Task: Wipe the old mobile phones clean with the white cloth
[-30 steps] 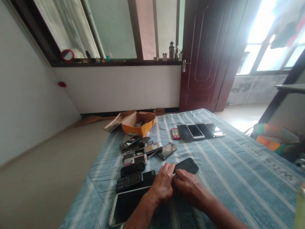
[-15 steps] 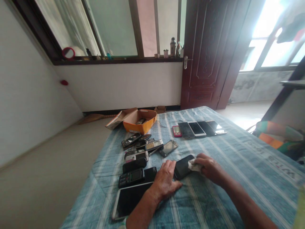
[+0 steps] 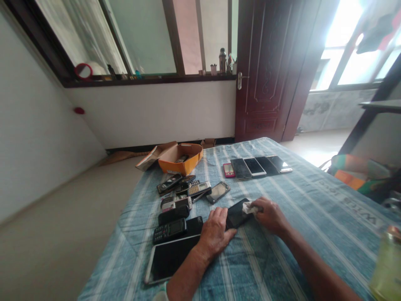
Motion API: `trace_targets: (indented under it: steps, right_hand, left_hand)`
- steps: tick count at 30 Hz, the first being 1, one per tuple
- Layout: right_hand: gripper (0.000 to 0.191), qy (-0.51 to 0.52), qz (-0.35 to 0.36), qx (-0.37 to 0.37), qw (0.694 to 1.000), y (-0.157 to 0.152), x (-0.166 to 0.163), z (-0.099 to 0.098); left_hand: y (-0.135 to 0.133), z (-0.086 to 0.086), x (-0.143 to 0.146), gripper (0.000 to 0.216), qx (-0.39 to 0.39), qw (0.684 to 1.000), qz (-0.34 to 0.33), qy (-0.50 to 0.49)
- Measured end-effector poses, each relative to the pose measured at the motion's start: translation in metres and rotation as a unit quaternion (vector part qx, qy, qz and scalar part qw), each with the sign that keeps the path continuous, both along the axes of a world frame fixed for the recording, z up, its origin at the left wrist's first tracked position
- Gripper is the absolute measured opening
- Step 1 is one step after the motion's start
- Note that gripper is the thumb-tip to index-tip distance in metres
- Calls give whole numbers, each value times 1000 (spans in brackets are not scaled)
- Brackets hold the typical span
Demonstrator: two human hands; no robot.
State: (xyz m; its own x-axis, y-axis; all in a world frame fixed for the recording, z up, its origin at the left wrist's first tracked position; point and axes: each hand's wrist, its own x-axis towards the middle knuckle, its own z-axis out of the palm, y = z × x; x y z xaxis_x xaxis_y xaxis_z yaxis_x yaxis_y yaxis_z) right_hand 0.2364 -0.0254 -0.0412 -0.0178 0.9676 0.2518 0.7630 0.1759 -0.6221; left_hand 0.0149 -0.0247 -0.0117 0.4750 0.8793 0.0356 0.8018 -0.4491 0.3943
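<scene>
A black smartphone [image 3: 235, 212] lies on the blue striped cloth [image 3: 300, 209] in front of me. My left hand [image 3: 215, 233] rests on its near left end, fingers curled over the edge and pinning it down. My right hand [image 3: 270, 215] is closed on a small white wipe [image 3: 248, 207] pressed against the phone's screen at its far end.
A large tablet [image 3: 169, 263] and several old keypad phones [image 3: 175, 209] lie to the left. A row of smartphones [image 3: 257, 166] lies further back, beside an orange box [image 3: 181, 159]. A yellowish bottle [image 3: 385, 271] stands at the right edge. A door stands behind.
My right hand has moved from the phone's near end to its far end and now holds a white wipe against the screen. My left hand stays on the phone.
</scene>
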Motion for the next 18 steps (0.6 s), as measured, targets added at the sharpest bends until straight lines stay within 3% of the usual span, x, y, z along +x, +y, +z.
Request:
trace_targets:
  steps: [6, 11, 18]
  right_hand:
    - [38, -38, -32, 48, 998, 8, -12, -6]
    - [36, -46, -32, 27, 998, 27, -22, 0]
    - [30, 70, -47, 1, 996, 51, -24, 7]
  left_hand:
    - [0, -4, 2, 38, 6, 1000, 10, -27]
    - [0, -5, 3, 38, 9, 998, 22, -57]
    - [-5, -13, 6, 53, 33, 994, 57, -91]
